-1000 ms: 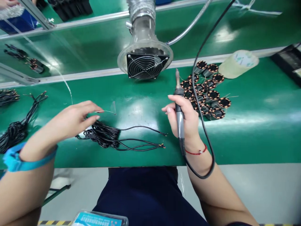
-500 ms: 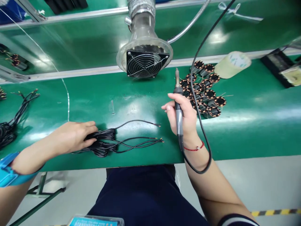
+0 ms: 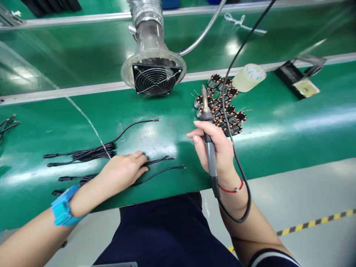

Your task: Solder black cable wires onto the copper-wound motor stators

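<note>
My right hand is closed around a grey soldering iron, tip pointing up and away, its black cord looping past my wrist. My left hand lies flat, fingers stretched out, pressing on black cables spread across the green bench. Stripped cable ends point right, toward the iron hand. A blue strap circles my left wrist.
A fume extractor with a fan grille stands at the back centre. Several copper-wound stators are clustered right of the iron. A roll of tape and a black stand with a sponge sit further right. More cables lie far left.
My left hand slid right along the cables and flattened on them, and the bundle is now spread out lengthwise. The iron hand stayed almost still while the view shifted right.
</note>
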Demonstrator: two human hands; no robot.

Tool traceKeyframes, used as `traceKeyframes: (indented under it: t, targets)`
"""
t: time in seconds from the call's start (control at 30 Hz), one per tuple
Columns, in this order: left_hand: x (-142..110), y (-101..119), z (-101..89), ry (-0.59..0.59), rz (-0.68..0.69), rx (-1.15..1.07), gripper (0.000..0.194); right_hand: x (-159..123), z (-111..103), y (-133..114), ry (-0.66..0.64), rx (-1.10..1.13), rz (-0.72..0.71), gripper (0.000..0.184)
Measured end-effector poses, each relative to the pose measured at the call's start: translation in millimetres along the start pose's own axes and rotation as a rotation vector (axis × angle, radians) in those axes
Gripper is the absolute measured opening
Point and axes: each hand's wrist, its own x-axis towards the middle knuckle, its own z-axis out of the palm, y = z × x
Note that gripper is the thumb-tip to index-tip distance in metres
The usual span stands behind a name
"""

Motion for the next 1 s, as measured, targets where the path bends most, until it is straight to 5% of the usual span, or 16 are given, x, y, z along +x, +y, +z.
traceKeyframes:
  t: [0.1,0.33,0.6,0.7,0.87,1.0]
  targets:
    - [14.2,9.3,1.3,-0.004,-0.057,-0.124,0.021,-10.2,-16.4,-3.7,0.002,-0.071,0.002,0.041]
    - [5.4,3.3,0.6,0.214,-0.341,-0.547,0.022,-25.5,-62.4,10.4,0.018,-0.25,0.059,0.044]
    - [-2.1,15.4,9.1,0.362,-0.495,-0.569,0.019,-19.6,-73.0,23.4,-0.095,-0.361,0.024,0.041]
    - [-2.6,15.0,10.7,0.339,-0.427,-0.56,0.02,-19.3,-67.9,24.1,-0.128,-0.33,0.029,0.039]
    - [-3.6,13.8,14.0,0.074,0.023,-0.381,0.028,-18.5,-61.7,31.4,-0.142,-0.321,0.012,0.029]
    - [6.4,-3.4,-4.5,0.086,-0.002,-0.339,0.035,-15.3,-59.6,36.2,-0.171,-0.397,-0.011,0.024]
